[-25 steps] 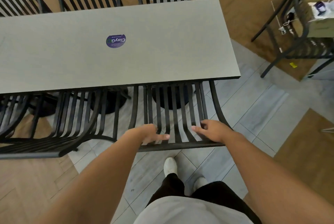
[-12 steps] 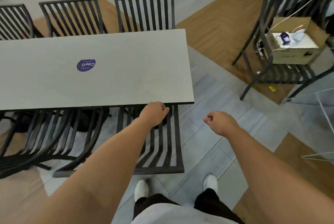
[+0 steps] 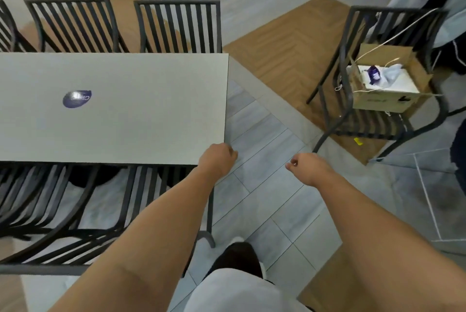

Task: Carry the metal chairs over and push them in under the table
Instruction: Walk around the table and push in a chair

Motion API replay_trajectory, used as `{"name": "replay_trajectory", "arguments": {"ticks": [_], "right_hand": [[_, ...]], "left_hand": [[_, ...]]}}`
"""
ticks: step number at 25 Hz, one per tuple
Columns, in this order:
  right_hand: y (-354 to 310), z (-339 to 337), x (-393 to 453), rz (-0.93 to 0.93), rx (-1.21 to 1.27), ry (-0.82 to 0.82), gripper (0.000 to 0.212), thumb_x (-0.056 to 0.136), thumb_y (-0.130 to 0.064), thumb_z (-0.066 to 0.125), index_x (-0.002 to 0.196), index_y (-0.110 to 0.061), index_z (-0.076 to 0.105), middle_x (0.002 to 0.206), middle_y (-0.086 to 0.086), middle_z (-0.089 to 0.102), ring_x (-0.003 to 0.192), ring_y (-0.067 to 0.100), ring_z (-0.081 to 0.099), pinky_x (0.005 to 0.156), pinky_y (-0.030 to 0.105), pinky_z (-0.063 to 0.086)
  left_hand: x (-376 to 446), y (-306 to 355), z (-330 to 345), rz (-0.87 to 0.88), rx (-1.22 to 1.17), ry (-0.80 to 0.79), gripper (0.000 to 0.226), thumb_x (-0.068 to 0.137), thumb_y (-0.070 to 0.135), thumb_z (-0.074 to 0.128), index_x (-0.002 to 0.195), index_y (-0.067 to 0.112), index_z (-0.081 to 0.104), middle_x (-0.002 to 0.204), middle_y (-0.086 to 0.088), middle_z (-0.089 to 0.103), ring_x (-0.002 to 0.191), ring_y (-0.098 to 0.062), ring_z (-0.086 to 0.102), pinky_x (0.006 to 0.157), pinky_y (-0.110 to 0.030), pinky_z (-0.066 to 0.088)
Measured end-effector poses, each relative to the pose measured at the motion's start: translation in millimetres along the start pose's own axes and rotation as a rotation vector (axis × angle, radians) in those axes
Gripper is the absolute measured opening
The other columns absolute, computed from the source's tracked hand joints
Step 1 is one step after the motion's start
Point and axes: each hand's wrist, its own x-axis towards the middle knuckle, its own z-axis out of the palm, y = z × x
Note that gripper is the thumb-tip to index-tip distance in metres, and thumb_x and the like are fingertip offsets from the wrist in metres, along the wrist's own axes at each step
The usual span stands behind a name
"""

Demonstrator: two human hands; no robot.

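Under the near edge of the table (image 3: 126, 120) two metal chairs (image 3: 100, 211) already sit pushed in. Left hand (image 3: 218, 158) and right hand (image 3: 306, 166) hang loosely curled, holding nothing. One chair with a cardboard box (image 3: 385, 87) remains well apart.

Sticker (image 3: 77, 99) lettering blurred, glare-washed
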Motion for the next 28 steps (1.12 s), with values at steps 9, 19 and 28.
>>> {"name": "replay_trajectory", "arguments": {"ticks": [9,19,28], "right_hand": [[-51,-92,166,-0.215,-0.015,-0.016,0.032,0.104,-0.043,0.051,0.110,-0.016,0.065,0.107,0.007,0.069,0.093,0.025,0.060,0.078,0.033,0.048],[-138,-241,381,-0.324,-0.071,-0.012,0.031,0.102,-0.041,0.054,0.111,-0.016,0.069,0.103,0.006,0.069,0.097,0.026,0.061,0.087,0.037,0.052],[-178,-331,558,-0.560,-0.138,-0.036,0.030,0.102,-0.040,0.054,0.104,-0.015,0.070,0.096,0.003,0.069,0.092,0.025,0.062,0.084,0.040,0.054]], "left_hand": [[142,7,-46,-0.149,0.039,0.032,0.036,0.104,0.032,0.043,0.118,0.011,0.069,0.114,-0.010,0.068,0.098,-0.032,0.063,0.078,-0.033,0.047],[339,19,-151,-0.233,-0.010,0.072,0.040,0.107,0.036,0.039,0.125,0.012,0.065,0.119,-0.011,0.065,0.106,-0.034,0.063,0.087,-0.038,0.052],[468,50,-216,-0.400,-0.045,0.202,0.036,0.107,0.032,0.041,0.118,0.010,0.067,0.113,-0.011,0.068,0.098,-0.031,0.064,0.082,-0.037,0.051]]}}
